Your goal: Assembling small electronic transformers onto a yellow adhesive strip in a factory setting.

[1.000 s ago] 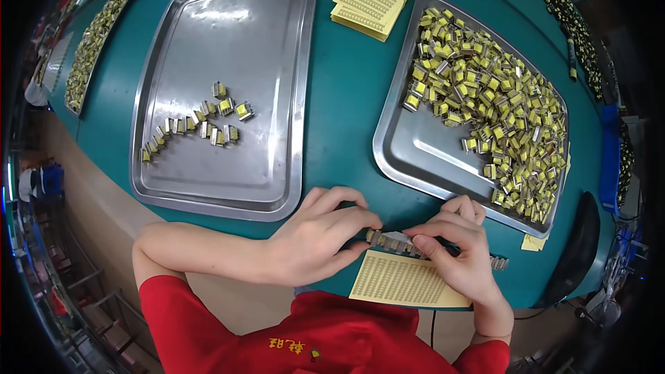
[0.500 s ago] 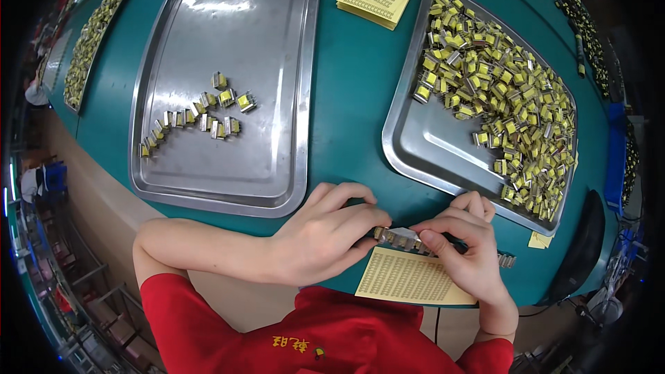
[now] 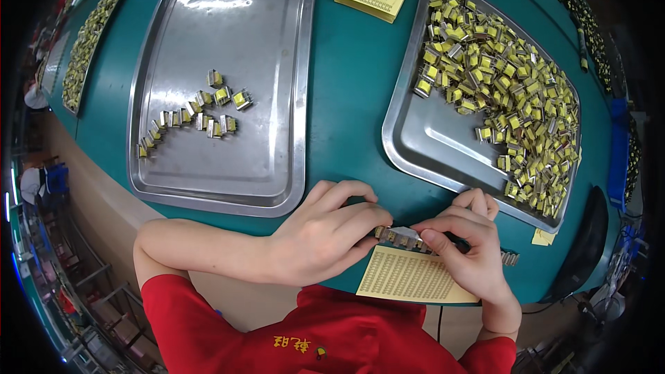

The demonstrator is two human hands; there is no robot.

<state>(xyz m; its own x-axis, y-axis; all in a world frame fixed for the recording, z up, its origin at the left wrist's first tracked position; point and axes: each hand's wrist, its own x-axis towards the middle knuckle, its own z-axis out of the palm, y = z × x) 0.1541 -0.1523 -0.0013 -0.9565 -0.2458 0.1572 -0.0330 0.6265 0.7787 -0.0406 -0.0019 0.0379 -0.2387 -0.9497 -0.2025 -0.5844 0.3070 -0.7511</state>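
Components, lined up in a short row (image 3: 398, 238), sit just past the far edge of the printed yellow sheet (image 3: 405, 278), between my two hands. My right hand (image 3: 472, 235) has its thumb and forefinger pinched on the row's right part. My left hand (image 3: 329, 232) has its fingertips at the row's left end; whether they press on it I cannot tell. More metal pieces (image 3: 510, 258) show to the right of the sheet, past my right hand.

I judge this row to be mid-handling, and the work as a whole far from done, since so many parts lie loose. The right tray (image 3: 429, 145), beyond the sheet and to its right, holds a big jumbled heap (image 3: 502, 62) of yellow-and-silver components, thickest toward its far and right sides. The left tray (image 3: 235, 34), beyond the sheet and to its left, has only a small group (image 3: 185, 116) of similar parts, some in a ragged line. Much farther left of the sheet is a dense spread of yellow pieces (image 3: 90, 48).
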